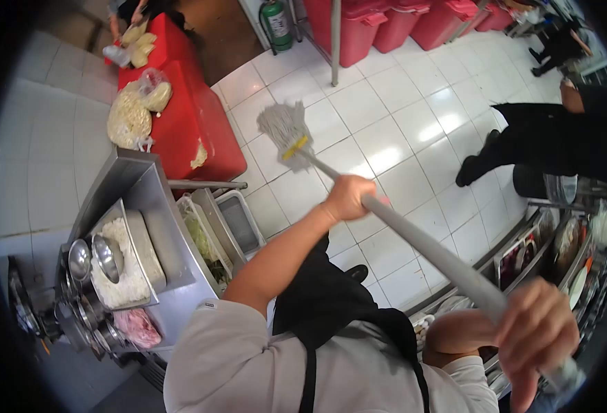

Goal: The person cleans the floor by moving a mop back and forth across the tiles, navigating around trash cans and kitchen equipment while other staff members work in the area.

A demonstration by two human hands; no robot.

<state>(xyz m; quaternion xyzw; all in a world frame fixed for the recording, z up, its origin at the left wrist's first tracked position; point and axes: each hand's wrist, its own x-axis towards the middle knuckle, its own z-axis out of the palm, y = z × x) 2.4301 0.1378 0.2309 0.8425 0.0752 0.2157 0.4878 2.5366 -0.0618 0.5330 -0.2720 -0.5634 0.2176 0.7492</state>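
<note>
I hold a mop with both hands over a white tiled floor (386, 110). Its grey stringy head (284, 125) rests on the tiles, joined by a yellow clip to a long grey handle (427, 244). My left hand (348, 197) grips the handle lower down, nearer the mop head. My right hand (539, 335) is closed around the upper end, close to the camera. My white sleeves and black apron (324, 303) fill the bottom of the view.
On the left is a steel counter (155, 206) with a tray of white food (121, 265) and metal bowls. Red bins (190, 124) carry bagged food. A person in black (544, 141) stands at right. More red bins (358, 31) and a green extinguisher (276, 24) are at the back, and shelves of dishes (558, 255) stand at right.
</note>
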